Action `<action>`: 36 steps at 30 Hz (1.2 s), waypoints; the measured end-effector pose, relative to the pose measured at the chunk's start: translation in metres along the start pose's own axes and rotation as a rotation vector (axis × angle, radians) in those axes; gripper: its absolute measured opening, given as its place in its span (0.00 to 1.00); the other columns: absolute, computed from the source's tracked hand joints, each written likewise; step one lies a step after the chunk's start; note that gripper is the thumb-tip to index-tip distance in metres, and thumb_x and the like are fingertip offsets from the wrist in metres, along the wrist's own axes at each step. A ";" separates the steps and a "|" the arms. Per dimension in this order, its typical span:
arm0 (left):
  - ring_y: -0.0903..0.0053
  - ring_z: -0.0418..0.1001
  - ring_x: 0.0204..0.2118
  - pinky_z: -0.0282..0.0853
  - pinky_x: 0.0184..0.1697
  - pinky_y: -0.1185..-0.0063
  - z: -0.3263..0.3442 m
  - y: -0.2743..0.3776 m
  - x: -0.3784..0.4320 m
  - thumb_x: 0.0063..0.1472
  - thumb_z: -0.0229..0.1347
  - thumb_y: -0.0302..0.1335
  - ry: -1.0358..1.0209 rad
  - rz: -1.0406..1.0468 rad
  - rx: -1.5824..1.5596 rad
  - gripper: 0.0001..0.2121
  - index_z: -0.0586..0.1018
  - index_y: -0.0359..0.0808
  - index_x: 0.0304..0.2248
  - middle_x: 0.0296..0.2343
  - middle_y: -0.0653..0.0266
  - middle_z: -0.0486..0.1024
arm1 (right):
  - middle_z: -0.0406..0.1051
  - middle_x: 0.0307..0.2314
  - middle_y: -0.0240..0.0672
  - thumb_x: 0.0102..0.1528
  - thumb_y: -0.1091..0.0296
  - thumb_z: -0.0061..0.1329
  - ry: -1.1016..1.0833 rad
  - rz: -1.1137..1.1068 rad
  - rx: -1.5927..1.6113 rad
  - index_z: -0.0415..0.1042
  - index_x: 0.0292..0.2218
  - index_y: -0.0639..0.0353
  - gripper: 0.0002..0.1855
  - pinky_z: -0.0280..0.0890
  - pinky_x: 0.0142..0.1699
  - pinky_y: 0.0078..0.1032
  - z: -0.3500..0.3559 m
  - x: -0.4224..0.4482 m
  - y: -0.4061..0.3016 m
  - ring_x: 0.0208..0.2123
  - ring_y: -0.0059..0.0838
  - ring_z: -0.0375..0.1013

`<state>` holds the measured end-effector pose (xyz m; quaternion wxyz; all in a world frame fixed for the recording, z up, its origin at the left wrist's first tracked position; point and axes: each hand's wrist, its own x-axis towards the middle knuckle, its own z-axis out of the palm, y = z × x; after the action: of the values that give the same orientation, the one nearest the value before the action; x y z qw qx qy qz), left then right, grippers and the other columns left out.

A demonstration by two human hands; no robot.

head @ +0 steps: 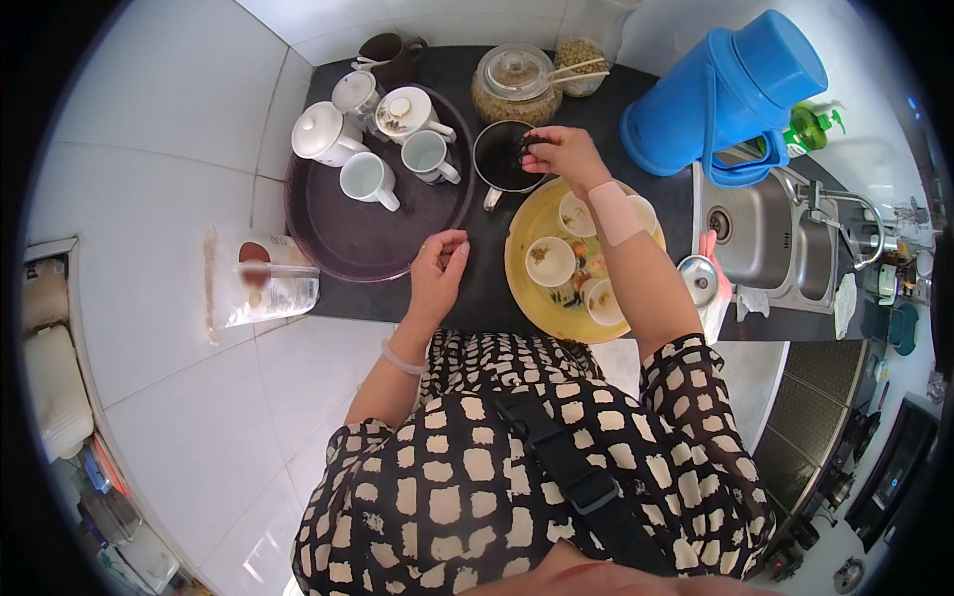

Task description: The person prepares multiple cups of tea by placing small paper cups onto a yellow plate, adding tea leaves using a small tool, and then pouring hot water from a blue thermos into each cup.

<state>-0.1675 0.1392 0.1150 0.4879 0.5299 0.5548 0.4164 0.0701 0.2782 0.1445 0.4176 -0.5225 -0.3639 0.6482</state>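
My right hand (563,156) pinches a clump of dark dried leaves (531,143), which look like tea. It is over the right side of a round metal pot (492,165) with dark contents and a handle towards me. Under my right forearm a round yellow tray (525,298) holds several white cups. One cup (550,262) has brownish-yellow bits at its bottom, and so does another cup (602,304). My left hand (438,274) holds nothing, fingers loosely bent, by the near right rim of a purple round tray (350,235).
On the purple tray stand white mugs (368,179) and lidded cups (326,135). A lidded glass jar (516,86) stands behind the pot. To the right are a blue thermos flask (693,104), a metal lid (698,281) and a steel sink (753,223). A plastic pouch (279,287) lies left.
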 end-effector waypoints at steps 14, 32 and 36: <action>0.87 0.69 0.35 0.64 0.40 0.88 0.017 0.000 -0.004 0.61 0.52 0.23 -0.055 0.011 -0.029 0.09 0.73 0.30 0.41 0.33 0.68 0.73 | 0.75 0.23 0.39 0.50 0.77 0.48 0.067 -0.063 -0.585 0.74 0.38 0.68 0.12 0.70 0.35 0.22 -0.063 -0.090 0.014 0.27 0.25 0.75; 0.88 0.68 0.32 0.65 0.37 0.88 0.022 0.014 -0.003 0.60 0.52 0.21 -0.066 0.036 0.022 0.08 0.73 0.30 0.40 0.31 0.69 0.72 | 0.72 0.30 0.48 0.49 0.72 0.49 0.078 -0.348 -0.989 0.75 0.37 0.61 0.12 0.66 0.41 0.37 -0.065 -0.085 0.040 0.33 0.46 0.72; 0.88 0.68 0.32 0.65 0.37 0.88 0.023 0.016 -0.001 0.60 0.52 0.21 -0.073 0.063 0.045 0.08 0.73 0.30 0.40 0.31 0.69 0.72 | 0.71 0.29 0.48 0.50 0.71 0.48 0.118 -0.414 -1.057 0.75 0.37 0.60 0.12 0.66 0.40 0.38 -0.062 -0.086 0.044 0.32 0.47 0.71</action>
<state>-0.1426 0.1385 0.1264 0.4824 0.5727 0.5290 0.3993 0.1329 0.1844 0.1248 0.2375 -0.6135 -0.7095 0.2525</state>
